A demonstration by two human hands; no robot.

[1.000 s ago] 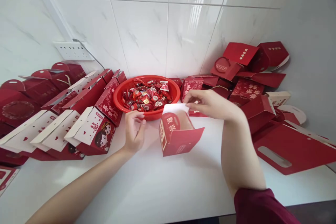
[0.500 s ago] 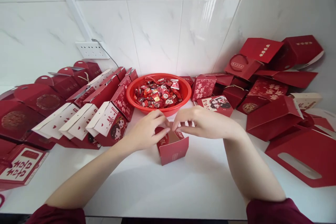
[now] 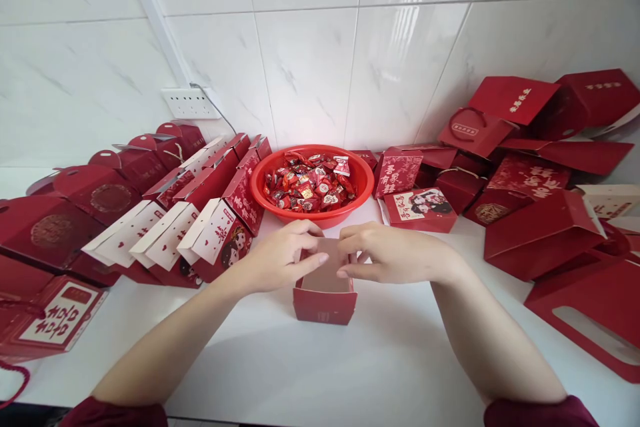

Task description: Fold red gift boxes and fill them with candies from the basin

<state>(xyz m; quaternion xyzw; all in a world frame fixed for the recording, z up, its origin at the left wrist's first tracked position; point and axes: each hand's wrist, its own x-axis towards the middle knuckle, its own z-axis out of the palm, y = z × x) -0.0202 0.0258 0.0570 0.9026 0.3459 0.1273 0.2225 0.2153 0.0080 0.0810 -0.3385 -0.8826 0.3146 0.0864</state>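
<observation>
A small red cardboard box [image 3: 325, 307] stands on the white table before me, its top open and its plain inside showing. My left hand [image 3: 285, 259] is at the box's left edge, fingers bent and thumb reaching over the opening. At the right edge, my right hand [image 3: 395, 255] has its fingers curled over the side. Both hands hold the box by its upper edges; parts of the sides are hidden behind the fingers. Just behind it sits a red plastic basin [image 3: 313, 215] filled with wrapped candies [image 3: 310, 183].
Finished-looking red and white gift boxes [image 3: 215, 233] stand in rows at the left. Folded red boxes and bags [image 3: 543, 227] pile up at the right. A box with a cartoon couple [image 3: 420, 208] lies right of the basin. A power strip [image 3: 190, 103] is on the tiled wall.
The box has turned to face me more squarely, and its inside shows more. My hands have moved slightly apart at its edges. The camera view has shifted a little.
</observation>
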